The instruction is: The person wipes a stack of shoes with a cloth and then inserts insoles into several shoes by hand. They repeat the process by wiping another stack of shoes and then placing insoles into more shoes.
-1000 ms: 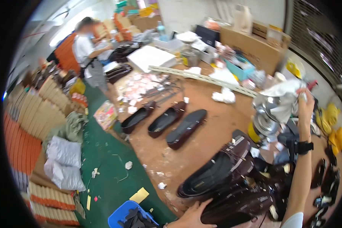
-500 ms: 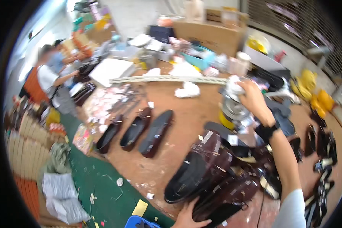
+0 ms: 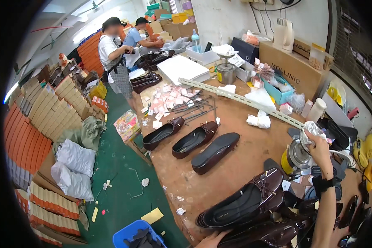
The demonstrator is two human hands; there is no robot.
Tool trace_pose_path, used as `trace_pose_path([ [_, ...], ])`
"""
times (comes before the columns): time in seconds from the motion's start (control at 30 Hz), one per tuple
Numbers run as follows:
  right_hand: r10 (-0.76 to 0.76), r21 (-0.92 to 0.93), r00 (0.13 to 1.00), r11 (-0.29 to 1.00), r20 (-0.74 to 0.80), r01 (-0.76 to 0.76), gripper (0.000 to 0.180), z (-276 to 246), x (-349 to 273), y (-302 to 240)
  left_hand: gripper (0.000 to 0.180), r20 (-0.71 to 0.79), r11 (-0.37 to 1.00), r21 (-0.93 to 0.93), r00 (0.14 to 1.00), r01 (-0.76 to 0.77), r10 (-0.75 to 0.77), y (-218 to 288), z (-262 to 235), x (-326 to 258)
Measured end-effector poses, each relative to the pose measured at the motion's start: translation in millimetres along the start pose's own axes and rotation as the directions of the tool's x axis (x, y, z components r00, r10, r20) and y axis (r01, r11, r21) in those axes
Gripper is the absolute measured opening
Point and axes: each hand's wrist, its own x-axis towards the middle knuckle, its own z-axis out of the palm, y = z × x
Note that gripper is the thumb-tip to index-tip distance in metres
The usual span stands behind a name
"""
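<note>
My right hand (image 3: pixel 319 152) is closed on a crumpled white cloth (image 3: pixel 313 129). The cloth is held at the top of a metal can with a yellow label (image 3: pixel 288 162). At the lower edge, partly cut off, my left hand (image 3: pixel 212 240) grips the heel end of a glossy dark burgundy shoe (image 3: pixel 260 236). Just beyond it, another burgundy shoe with a bow (image 3: pixel 239 202) lies with its black insole up. Farther left are two upright burgundy flats (image 3: pixel 163 133) (image 3: pixel 194 140) and one turned sole up (image 3: pixel 215 153).
A slotted metal bar (image 3: pixel 239 100) crosses the brown table. Pink-and-white tags (image 3: pixel 173 98), thin dark rods (image 3: pixel 200 110) and a second metal can (image 3: pixel 226 74) lie beyond. More dark shoes (image 3: pixel 351 215) sit at right. A blue bin (image 3: pixel 122 236) stands below left. Two people work at the far left.
The view has swung left and up, so the table things appear farther right. My right hand still holds the cloth at the can; my left hand remains at the shoe, now less visible.
</note>
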Motion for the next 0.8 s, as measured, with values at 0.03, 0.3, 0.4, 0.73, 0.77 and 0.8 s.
trace_pose_path([
  [0.03,0.079,-0.001,0.996,0.997,0.03,-0.079,0.041,-6,-3,-12,0.109,-0.002,1.0,0.031,1.0,0.005,-0.005,5,-1,0],
  [0.3,0.141,-0.098,0.989,0.985,-0.049,-0.145,0.032,27,-13,-6,0.121,-0.058,0.948,0.312,0.997,0.061,-0.045,20,20,-13],
  [0.4,0.012,-0.095,0.997,0.995,-0.082,-0.02,0.03,33,-9,7,0.124,0.024,0.973,0.225,0.998,0.057,-0.064,29,12,-7],
  [0.73,0.033,-0.201,0.998,0.979,-0.046,-0.042,0.036,34,-6,10,0.135,0.231,0.987,0.121,0.964,0.107,-0.132,38,-4,0],
  [0.77,0.032,-0.127,0.999,0.991,-0.012,-0.033,0.038,24,-4,9,0.139,0.17,0.989,0.128,0.981,0.068,-0.09,31,0,-2],
  [0.8,0.033,-0.07,0.999,0.997,0.025,-0.031,0.039,8,-5,10,0.139,0.17,0.99,0.119,0.981,0.072,-0.092,28,-1,2],
])
